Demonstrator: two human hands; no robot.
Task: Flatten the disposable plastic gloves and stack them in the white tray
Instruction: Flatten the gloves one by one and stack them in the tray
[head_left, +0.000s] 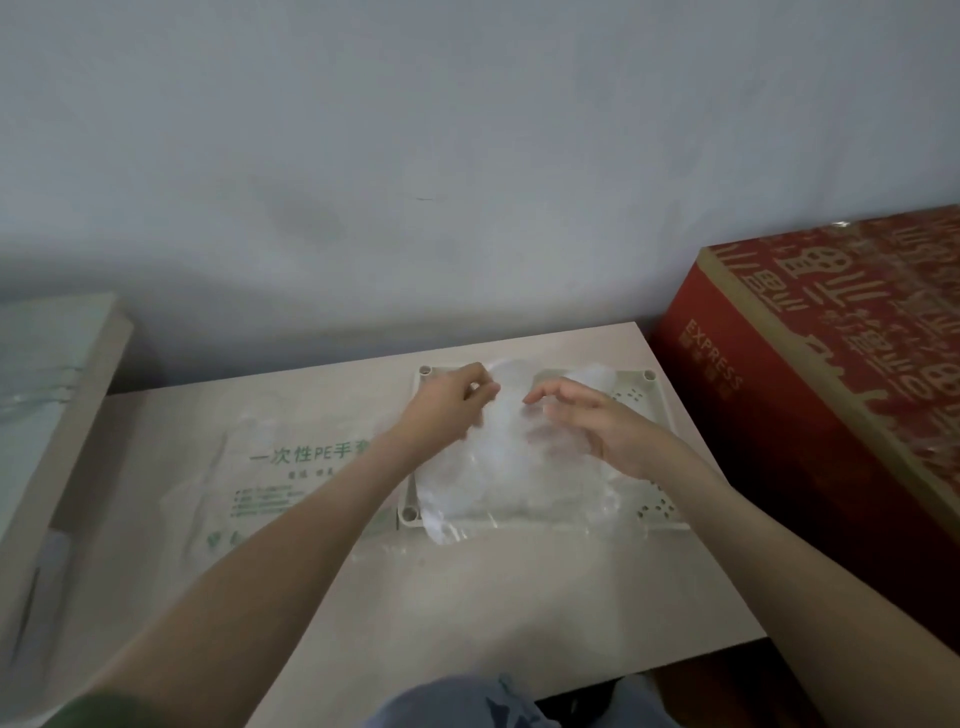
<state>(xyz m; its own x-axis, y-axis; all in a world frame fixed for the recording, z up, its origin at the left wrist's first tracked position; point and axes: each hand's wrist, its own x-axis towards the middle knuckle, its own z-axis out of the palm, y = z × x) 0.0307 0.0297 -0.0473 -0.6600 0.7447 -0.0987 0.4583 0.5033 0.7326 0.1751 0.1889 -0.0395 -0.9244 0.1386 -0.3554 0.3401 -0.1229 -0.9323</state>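
A pale table (467, 597) is set against a grey wall. At its 9 o'clock a printed packet (270, 467) is laid. The gloves (509, 467) are piled in the white tray (662, 512). Their edge is pinched by the left hand (447, 405) at the tray's 11 o'clock. The right hand (602, 423) is held over them at 1 o'clock, with fingers loosely curved and nothing gripped.

Just a plain light wood-look table (519, 597), pushed up against the wall. The white tray (661, 518) sits flat toward the back right of it, the kind with little round posts at the corners and holes in the base. Right beside the tray on its left is a flat clear bag (249, 467) with green print, and its edge seems to reach the tray. Some of the gloves (435, 526) spill over the tray's near-left corner onto the tabletop.
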